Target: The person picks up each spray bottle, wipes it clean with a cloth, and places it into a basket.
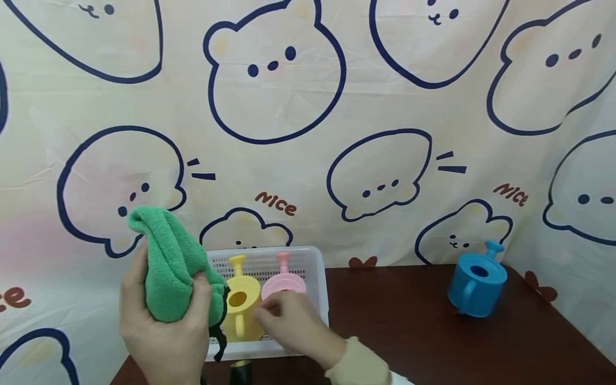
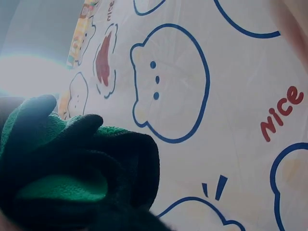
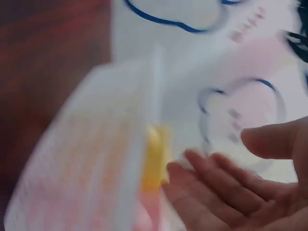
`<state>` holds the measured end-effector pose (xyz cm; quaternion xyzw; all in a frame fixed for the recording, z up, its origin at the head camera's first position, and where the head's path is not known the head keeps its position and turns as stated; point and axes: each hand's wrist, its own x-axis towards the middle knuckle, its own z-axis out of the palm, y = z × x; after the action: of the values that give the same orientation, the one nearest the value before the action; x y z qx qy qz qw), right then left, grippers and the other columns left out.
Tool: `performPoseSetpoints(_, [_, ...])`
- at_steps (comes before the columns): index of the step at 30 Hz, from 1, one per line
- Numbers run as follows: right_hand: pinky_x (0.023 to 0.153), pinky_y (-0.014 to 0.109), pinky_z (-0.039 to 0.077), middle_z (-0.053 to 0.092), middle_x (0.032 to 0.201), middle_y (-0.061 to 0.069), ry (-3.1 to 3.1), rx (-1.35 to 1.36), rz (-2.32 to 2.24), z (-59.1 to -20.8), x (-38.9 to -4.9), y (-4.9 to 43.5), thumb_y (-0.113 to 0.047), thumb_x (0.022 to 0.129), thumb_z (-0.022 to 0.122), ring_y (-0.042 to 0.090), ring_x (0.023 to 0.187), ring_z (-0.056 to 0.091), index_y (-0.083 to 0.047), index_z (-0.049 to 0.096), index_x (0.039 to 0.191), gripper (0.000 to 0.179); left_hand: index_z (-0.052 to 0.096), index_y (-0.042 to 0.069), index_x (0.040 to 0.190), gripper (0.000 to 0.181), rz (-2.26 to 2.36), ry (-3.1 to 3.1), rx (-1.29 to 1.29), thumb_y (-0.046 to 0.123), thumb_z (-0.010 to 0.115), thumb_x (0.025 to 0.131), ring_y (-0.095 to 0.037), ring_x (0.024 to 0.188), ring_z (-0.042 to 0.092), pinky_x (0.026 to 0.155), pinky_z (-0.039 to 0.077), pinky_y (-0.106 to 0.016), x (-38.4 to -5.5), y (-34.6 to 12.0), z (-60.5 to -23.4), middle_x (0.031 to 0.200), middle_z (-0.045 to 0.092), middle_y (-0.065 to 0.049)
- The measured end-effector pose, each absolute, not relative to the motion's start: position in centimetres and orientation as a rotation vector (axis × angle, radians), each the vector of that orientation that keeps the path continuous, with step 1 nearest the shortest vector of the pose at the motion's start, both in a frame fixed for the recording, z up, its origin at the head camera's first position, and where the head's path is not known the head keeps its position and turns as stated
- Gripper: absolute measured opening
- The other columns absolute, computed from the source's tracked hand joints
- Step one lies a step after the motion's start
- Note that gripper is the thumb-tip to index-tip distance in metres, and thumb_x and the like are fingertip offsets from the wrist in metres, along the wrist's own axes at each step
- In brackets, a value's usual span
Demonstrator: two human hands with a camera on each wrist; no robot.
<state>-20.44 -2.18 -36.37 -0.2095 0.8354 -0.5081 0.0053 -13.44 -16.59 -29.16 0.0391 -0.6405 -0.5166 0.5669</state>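
Note:
My left hand (image 1: 161,334) grips a folded, fluffy green cloth (image 1: 170,267) with black trim, raised at the left. In the left wrist view the same cloth (image 2: 72,187) appears mostly in shadow. Over the white plastic basket (image 1: 317,278) reaches my right hand (image 1: 295,323), its fingers loosely bent with nothing between them. The right wrist view shows that palm (image 3: 240,192) facing up, thumb apart from the fingers. Inside the basket stand a yellow watering can (image 1: 247,289) and a pink watering can (image 1: 283,282), the latter partly hidden behind the right hand.
A blue watering can (image 1: 476,289) stands on the dark brown table (image 1: 385,321) to the right. Below the basket is a small dark cylinder (image 1: 240,372), cut off by the frame edge. A cartoon-printed sheet (image 1: 274,107) hangs behind the table.

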Motion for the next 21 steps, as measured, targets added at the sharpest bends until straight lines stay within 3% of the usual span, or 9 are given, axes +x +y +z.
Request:
performPoseSetpoints(4, [0.072, 0.022, 0.054, 0.077, 0.096, 0.006, 2.888, -0.463, -1.854, -36.3, -21.0, 4.1, -0.015, 0.098, 0.072, 0.01, 0.081, 0.065, -0.007, 0.077, 0.107, 0.014, 0.065, 0.015, 0.144, 0.071, -1.208, -1.521, 0.07, -0.011, 0.075, 0.079, -0.01, 0.12, 0.061, 0.107, 0.044, -0.025, -13.6, -16.1, -29.2, 0.131, 0.066, 0.017])
performPoseSetpoints(7, [0.079, 0.022, 0.051, 0.073, 0.111, 0.011, 3.051, -0.012, -2.035, -37.7, -22.2, 9.6, -0.014, 0.1, 0.07, 0.021, 0.097, 0.066, -0.005, 0.07, 0.122, 0.024, 0.066, 0.015, 0.144, 0.07, -1.208, -1.543, 0.039, -0.011, 0.075, 0.079, -0.01, 0.119, 0.061, 0.105, 0.046, -0.025, -13.8, -15.7, -29.2, 0.13, 0.066, 0.017])
performPoseSetpoints(11, [0.098, 0.034, 0.044, 0.054, 0.139, 0.019, 2.928, 0.756, -2.327, -40.7, -23.9, 16.4, -0.014, 0.102, 0.063, 0.033, 0.126, 0.052, -0.002, 0.046, 0.147, 0.049, 0.065, 0.015, 0.145, 0.071, -1.198, -1.582, 0.001, -0.011, 0.076, 0.079, -0.01, 0.118, 0.06, 0.103, 0.045, -0.026, -13.9, -15.3, -29.4, 0.126, 0.064, 0.022])
performPoseSetpoints(14, [0.115, 0.051, 0.034, 0.035, 0.155, 0.019, 2.637, 1.263, -2.512, -43.2, -24.8, 20.4, -0.017, 0.1, 0.063, 0.037, 0.143, 0.036, -0.008, 0.034, 0.151, 0.059, 0.063, 0.015, 0.147, 0.074, -1.186, -1.626, -0.019, -0.01, 0.078, 0.079, -0.006, 0.119, 0.059, 0.104, 0.044, -0.026, -14.1, -14.9, -29.7, 0.126, 0.061, 0.025])
performPoseSetpoints(18, [0.127, 0.06, 0.017, 0.021, 0.161, 0.012, 2.345, 1.606, -2.526, -46.1, -25.2, 23.6, -0.032, 0.097, 0.068, 0.037, 0.151, 0.02, -0.019, 0.031, 0.145, 0.061, 0.062, 0.014, 0.148, 0.077, -1.169, -1.637, -0.072, -0.01, 0.08, 0.077, -0.004, 0.118, 0.058, 0.104, 0.043, -0.024, -14.5, -14.4, -30.1, 0.126, 0.063, 0.017])
performPoseSetpoints(20, [0.127, 0.061, 0.015, 0.028, 0.153, 0.007, 2.32, 1.651, -2.493, -47.1, -25.3, 24.3, -0.041, 0.096, 0.07, 0.036, 0.151, 0.02, -0.019, 0.032, 0.143, 0.064, 0.062, 0.015, 0.148, 0.078, -1.174, -1.638, -0.093, -0.011, 0.079, 0.076, -0.003, 0.116, 0.058, 0.102, 0.042, -0.024, -14.5, -14.2, -30.2, 0.122, 0.061, 0.019])
performPoseSetpoints(21, [0.126, 0.061, 0.016, 0.033, 0.145, 0.003, 2.331, 1.658, -2.477, -47.5, -25.4, 24.5, -0.044, 0.095, 0.071, 0.036, 0.149, 0.022, -0.018, 0.034, 0.142, 0.066, 0.062, 0.014, 0.148, 0.078, -1.166, -1.631, -0.105, -0.011, 0.079, 0.076, -0.003, 0.114, 0.057, 0.101, 0.042, -0.024, -14.6, -14.1, -30.2, 0.12, 0.063, 0.014])
